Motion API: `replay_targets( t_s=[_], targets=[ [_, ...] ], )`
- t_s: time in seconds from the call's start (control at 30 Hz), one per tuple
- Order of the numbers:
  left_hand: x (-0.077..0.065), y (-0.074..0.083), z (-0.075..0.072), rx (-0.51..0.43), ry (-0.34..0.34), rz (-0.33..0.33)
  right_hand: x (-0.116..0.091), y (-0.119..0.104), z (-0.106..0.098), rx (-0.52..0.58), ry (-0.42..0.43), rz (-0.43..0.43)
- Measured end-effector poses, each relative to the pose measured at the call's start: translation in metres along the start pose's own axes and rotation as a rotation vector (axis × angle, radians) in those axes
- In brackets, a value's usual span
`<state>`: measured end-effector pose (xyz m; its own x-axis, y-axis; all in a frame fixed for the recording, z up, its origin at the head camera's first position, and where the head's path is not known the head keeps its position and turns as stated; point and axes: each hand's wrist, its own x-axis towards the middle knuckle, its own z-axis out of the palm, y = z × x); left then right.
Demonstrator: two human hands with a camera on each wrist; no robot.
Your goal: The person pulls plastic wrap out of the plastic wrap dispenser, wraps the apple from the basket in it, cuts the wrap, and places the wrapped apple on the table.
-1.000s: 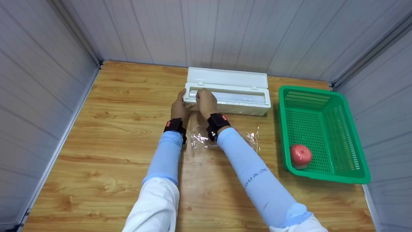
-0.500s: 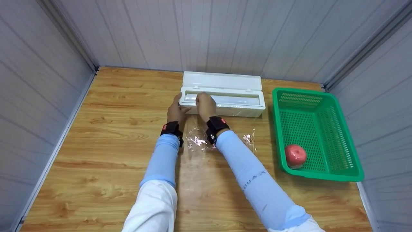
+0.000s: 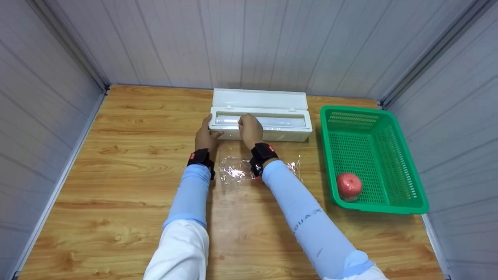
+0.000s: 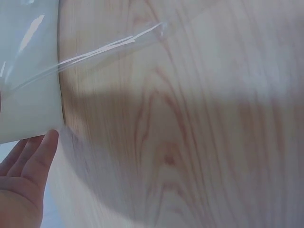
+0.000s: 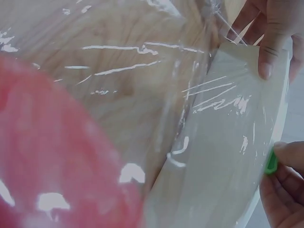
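Note:
A white cling film dispenser lies at the back of the table, lid raised, a film roll inside. My left hand holds its left end, thumb on the front wall and fingers at the end. With thumb and finger, my right hand pinches a small green slide cutter on the dispenser's edge. Clear film stretches from the front over the table. In the right wrist view a red apple lies by the film; my right wrist mostly hides it in the head view.
A green basket stands at the right with a film-wrapped red apple in its near left corner. Grey panel walls close off the back and both sides of the wooden table.
My right hand has slid a little to the right along the dispenser. The left hand stays at its left end. The head view has shifted, so everything appears further left.

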<state>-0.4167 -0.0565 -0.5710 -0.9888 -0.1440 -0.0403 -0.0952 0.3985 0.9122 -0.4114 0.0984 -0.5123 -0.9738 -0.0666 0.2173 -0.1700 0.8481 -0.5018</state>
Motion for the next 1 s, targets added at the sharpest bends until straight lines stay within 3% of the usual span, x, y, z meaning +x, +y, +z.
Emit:
replay_targets(
  t_s=[0.3, 0.6, 0.77, 1.0],
  targets=[
    [-0.009, 0.007, -0.004, -0.035, -0.020, -0.021, -0.004, 0.006, -0.004, 0.009, -0.011, 0.033],
    [-0.003, -0.002, -0.005, 0.023, 0.003, 0.009, -0.006, 0.017, -0.010, 0.017, 0.007, 0.064],
    [-0.004, 0.000, -0.006, 0.058, -0.018, 0.028, -0.006, 0.025, -0.015, 0.016, 0.017, 0.081],
    [-0.006, 0.004, -0.004, 0.002, -0.025, -0.007, -0.009, 0.036, -0.020, 0.002, 0.048, 0.094]
  ],
)
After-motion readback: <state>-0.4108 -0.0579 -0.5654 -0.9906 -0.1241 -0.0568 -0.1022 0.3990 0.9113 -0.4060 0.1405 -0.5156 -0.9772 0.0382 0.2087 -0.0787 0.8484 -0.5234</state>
